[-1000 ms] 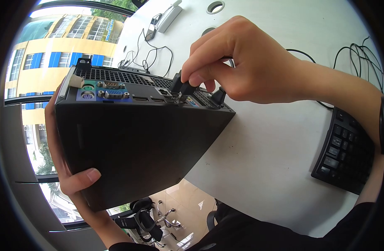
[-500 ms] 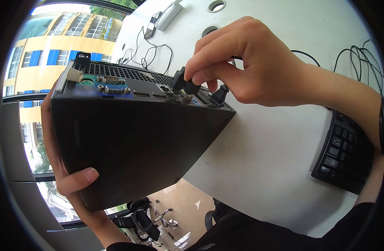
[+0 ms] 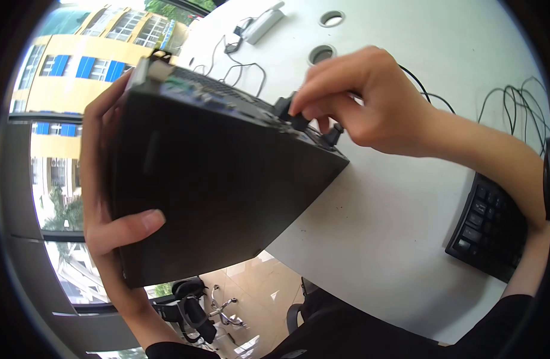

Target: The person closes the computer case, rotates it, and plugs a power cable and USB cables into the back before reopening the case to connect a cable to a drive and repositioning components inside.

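A black desktop computer case (image 3: 209, 191) is held tilted up at the table's edge, its rear port panel (image 3: 209, 99) facing up and away. My left hand (image 3: 116, 230) grips the case's left end, thumb on the broad side and fingers behind it. At the far end of the ports, my right hand (image 3: 362, 99) pinches a black USB plug (image 3: 299, 121) between thumb and fingers. Whether the plug is fully seated cannot be made out. Another black connector (image 3: 283, 107) sits close beside it. A black clip-like part (image 3: 333, 136) sticks up at the case's far corner.
On the white table (image 3: 394, 209) lie a black keyboard (image 3: 487, 224) at right, loose black cables (image 3: 517, 107), and a white power strip (image 3: 264, 25) at the back. Two round cable holes pierce the tabletop. A wheeled chair (image 3: 194, 314) stands on the floor below; windows are at left.
The left end of the case has swung up and to the right with my left hand. My right hand stays at the ports, still pinching the plug. The view has shifted slightly.
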{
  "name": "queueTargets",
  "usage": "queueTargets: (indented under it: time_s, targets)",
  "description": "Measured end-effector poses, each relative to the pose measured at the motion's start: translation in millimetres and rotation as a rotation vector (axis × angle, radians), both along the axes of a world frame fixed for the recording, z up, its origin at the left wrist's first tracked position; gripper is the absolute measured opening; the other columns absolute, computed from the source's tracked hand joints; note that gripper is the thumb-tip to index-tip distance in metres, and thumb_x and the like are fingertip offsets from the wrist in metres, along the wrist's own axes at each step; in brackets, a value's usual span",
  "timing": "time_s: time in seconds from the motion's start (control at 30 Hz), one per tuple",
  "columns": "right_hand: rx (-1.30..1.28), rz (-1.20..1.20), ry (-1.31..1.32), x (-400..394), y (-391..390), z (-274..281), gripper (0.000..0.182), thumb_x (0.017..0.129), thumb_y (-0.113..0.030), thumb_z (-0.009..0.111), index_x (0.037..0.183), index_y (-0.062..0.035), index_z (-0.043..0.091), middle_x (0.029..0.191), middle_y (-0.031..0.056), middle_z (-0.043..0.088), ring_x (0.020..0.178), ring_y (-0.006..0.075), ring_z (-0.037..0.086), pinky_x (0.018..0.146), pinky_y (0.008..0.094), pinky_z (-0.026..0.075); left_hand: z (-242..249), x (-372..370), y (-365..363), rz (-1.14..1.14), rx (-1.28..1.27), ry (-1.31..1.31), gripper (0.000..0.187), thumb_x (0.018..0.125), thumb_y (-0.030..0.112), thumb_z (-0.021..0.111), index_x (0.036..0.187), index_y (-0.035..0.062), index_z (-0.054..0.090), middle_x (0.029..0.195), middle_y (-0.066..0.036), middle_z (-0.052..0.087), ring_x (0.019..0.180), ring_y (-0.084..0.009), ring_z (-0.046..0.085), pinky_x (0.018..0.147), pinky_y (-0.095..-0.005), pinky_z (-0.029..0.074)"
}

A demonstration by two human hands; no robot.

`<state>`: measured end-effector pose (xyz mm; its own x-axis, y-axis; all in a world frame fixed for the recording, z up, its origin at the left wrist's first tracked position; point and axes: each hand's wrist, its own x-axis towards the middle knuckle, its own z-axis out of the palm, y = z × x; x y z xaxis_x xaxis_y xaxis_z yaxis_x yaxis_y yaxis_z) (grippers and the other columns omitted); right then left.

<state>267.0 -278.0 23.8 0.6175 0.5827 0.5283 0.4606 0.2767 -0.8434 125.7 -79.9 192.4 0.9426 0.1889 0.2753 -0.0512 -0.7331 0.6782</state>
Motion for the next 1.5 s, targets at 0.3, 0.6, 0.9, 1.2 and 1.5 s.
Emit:
queueTargets:
  time_s: [0.3, 0.6, 0.9, 1.2, 1.5]
  targets:
    - [-0.102, -0.085, -0.089, -14, 4, 2, 0.019, 0.096, 0.009, 0.057, 0.101, 0.0055, 0.075, 0.081, 0.0092, 0.072, 0.065, 0.0147, 0.066, 0.059, 0.0266, 0.05, 39, 3, 68, -0.528, 0.62, 0.065, 0.105, 0.071, 0.045, 0.086, 0.156, 0.004, 0.039, 0.145, -0.025, 0.052, 0.133, -0.0426, 0.055, 0.111, -0.0444, 0.043]
    - [-0.305, -0.315, -0.394, -44, -10, 14, 0.024, 0.101, -0.001, 0.064, 0.124, 0.0006, 0.072, 0.107, 0.0113, 0.075, 0.088, 0.02, 0.067, 0.081, 0.032, 0.053, 37, -3, 69, -0.411, 0.647, 0.143, 0.106, 0.08, 0.062, 0.075, 0.162, 0.0067, 0.037, 0.153, -0.025, 0.049, 0.137, -0.0434, 0.053, 0.113, -0.0481, 0.043]
    - [-0.516, -0.589, -0.453, -95, -56, 39, 0.039, 0.097, -0.002, 0.068, 0.136, -0.0021, 0.068, 0.131, 0.0161, 0.07, 0.118, 0.0295, 0.067, 0.095, 0.0369, 0.053, 54, -25, 85, -0.294, 0.785, 0.077, 0.1, 0.094, 0.087, 0.043, 0.158, 0.0098, 0.049, 0.155, -0.021, 0.052, 0.145, -0.0391, 0.05, 0.121, -0.0489, 0.038]
    - [-0.491, -0.507, -0.413, -177, -62, 47, 0.039, 0.097, -0.004, 0.071, 0.135, 0.0007, 0.065, 0.132, 0.0185, 0.067, 0.121, 0.0335, 0.065, 0.104, 0.0378, 0.05, 6, -124, 222, -0.27, 0.074, -0.23, 0.072, 0.11, 0.06, 0.038, 0.156, 0.006, 0.051, 0.149, -0.014, 0.059, 0.133, -0.0261, 0.059, 0.12, -0.0397, 0.037]
    - [-0.649, -0.36, -0.253, -193, 4, 19, 0.081, 0.108, -0.034, 0.063, 0.166, 0.0018, 0.02, 0.164, 0.0242, 0.038, 0.147, 0.0351, 0.047, 0.109, 0.0428, 0.053, -238, -176, 221, -0.34, -0.853, -0.137, 0.079, 0.111, 0.064, 0.029, 0.166, 0.006, 0.029, 0.169, -0.008, 0.037, 0.15, -0.0221, 0.04, 0.122, -0.0424, 0.03]
